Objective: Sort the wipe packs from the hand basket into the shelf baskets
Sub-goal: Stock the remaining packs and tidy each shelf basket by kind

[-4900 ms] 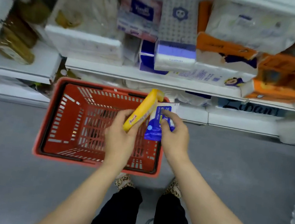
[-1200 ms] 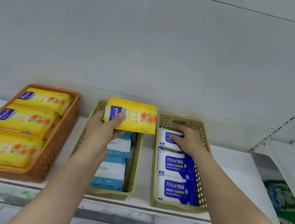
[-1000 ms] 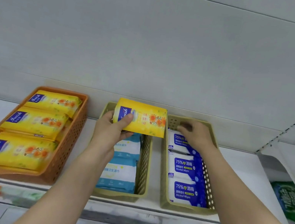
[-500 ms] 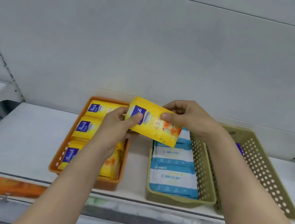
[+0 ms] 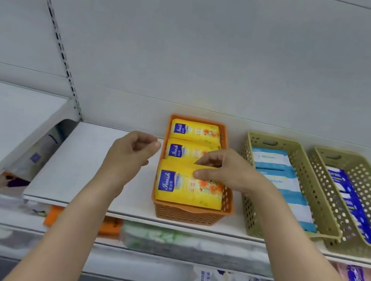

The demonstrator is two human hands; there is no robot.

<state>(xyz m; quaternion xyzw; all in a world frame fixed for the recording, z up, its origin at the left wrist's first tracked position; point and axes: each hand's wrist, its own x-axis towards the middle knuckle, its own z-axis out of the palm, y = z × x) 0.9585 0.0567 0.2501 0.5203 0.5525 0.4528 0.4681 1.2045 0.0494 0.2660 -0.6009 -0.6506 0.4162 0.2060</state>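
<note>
Head view. Yellow wipe pack (image 5: pixel 190 187): flat, rectangular, blue label at its left end, orange flower print to the right. It lies in the front slot of the orange basket (image 5: pixel 189 213), centre of frame, on the white shelf (image 5: pixel 81 172). Two more yellow packs (image 5: pixel 194 131) lie behind it in the same basket.

Right hand (image 5: pixel 226 171): grip clamped on the front pack's upper edge, thumb on its face, fingers curled behind. Left hand (image 5: pixel 128 155): just left of the basket, fingers loosely curled, grip holding nothing.

Right of frame: two green baskets; the nearer one (image 5: pixel 253 215) holds light-blue packs, the farther one (image 5: pixel 357 250) dark-blue packs.

Versus 0.5 s ago: the pack was held above the baskets in both hands; it now sits in the basket and the left hand has let go.
</note>
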